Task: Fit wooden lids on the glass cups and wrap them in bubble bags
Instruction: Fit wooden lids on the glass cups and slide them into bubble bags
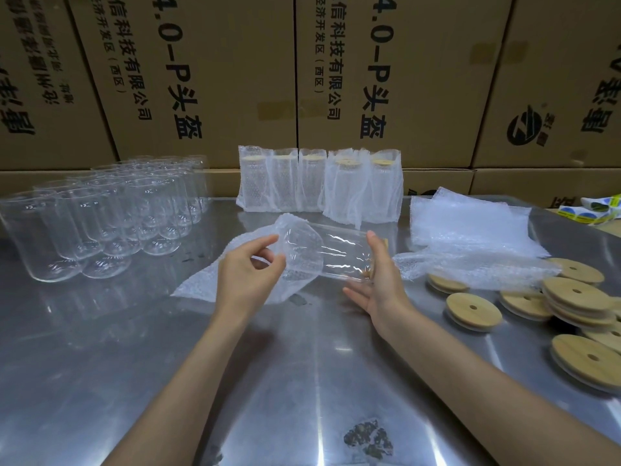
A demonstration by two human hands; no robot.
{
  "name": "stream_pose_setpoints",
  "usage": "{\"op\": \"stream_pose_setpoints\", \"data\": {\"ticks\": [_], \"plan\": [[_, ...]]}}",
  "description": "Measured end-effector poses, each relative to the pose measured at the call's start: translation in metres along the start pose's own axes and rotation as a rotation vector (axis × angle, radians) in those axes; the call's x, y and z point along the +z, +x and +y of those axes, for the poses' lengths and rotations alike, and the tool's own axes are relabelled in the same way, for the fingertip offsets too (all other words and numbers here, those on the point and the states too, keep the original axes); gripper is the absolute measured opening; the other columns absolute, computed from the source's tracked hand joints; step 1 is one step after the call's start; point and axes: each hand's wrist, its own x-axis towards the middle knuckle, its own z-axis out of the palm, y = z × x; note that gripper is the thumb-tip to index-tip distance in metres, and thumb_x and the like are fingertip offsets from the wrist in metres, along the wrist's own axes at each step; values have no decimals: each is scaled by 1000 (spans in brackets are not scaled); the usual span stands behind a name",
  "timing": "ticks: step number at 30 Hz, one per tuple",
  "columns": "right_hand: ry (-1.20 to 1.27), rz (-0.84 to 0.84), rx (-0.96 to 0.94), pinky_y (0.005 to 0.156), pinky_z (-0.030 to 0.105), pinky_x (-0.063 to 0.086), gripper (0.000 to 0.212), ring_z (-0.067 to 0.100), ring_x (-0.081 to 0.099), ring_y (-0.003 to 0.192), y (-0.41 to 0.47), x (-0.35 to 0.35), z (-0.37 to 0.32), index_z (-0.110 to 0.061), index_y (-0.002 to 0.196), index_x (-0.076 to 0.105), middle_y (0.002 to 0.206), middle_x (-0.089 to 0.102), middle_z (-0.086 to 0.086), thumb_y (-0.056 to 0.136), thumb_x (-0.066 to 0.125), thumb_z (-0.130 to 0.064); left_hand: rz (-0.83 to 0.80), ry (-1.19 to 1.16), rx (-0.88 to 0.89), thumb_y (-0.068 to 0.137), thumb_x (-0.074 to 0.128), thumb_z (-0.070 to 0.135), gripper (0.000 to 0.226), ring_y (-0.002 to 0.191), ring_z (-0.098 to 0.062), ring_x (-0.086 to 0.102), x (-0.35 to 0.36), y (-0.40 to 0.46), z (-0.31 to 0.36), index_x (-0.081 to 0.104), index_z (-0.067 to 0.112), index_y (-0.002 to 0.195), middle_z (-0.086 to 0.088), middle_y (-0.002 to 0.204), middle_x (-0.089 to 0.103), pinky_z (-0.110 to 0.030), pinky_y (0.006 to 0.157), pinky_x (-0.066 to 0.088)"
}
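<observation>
The left hand (pixel 250 264) pinches the bubble bag's (pixel 268 264) mouth; the right hand (pixel 378 280), fingers straight, pushes the lidded cup (pixel 336 252) halfway in. The glass could slip out sideways onto the steel table (pixel 302 381).

Bare cups (pixel 100 213) stand left, wrapped cups (pixel 319 181) behind centre, lids (pixel 554 307) right, apparently partly under spare bags (pixel 470 227).
</observation>
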Motion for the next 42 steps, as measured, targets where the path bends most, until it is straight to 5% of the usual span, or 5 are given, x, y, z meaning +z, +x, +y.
{"op": "stream_pose_setpoints", "data": {"ticks": [11, 22, 30, 35, 42], "plan": [[-164, -30, -102, 67, 29, 54, 55, 18, 65, 96, -4, 4, 4, -20, 112, 43, 105, 54, -3, 79, 65, -58, 148, -65, 85, 87, 65, 12, 20, 61, -1, 53, -1, -2, 7, 71, 31, 85, 2, 83, 68, -8, 60, 41], [-28, -125, 43, 94, 49, 52, 55, 33, 69, 98, -6, 11, 8, -5, 123, 55, 126, 61, 19, 88, 61, -47, -234, -33, 411, 85, 66, 29, 17, 70, -5, 61, 29, -32, 28, 70, 29, 101, 16, 86, 64, -16, 63, 50], [-4, -87, 55, 82, 36, 55, 57, 23, 71, 83, 7, -4, 1, -30, 136, 53, 113, 69, 6, 85, 56, -57, 431, 164, 127, 92, 62, 29, 28, 106, -10, 54, -33, 12, 7, 64, 22, 119, 5, 119, 56, -23, 93, 41], [-33, -133, 49, 77, 33, 55, 61, 25, 71, 91, 7, -5, 1, -32, 137, 50, 116, 67, 5, 83, 56, -59, 61, -313, -437, 86, 64, 49, 43, 101, -17, 64, -35, 15, -5, 67, 15, 112, 5, 101, 69, -31, 86, 50], [25, -253, -19, 90, 42, 55, 40, 25, 71, 96, 6, -5, 1, -29, 124, 61, 103, 75, -2, 92, 51, -50, -226, -395, -306, 69, 65, 53, 51, 87, -23, 73, -21, 12, -6, 71, 14, 102, -3, 94, 76, -41, 81, 57]]}}
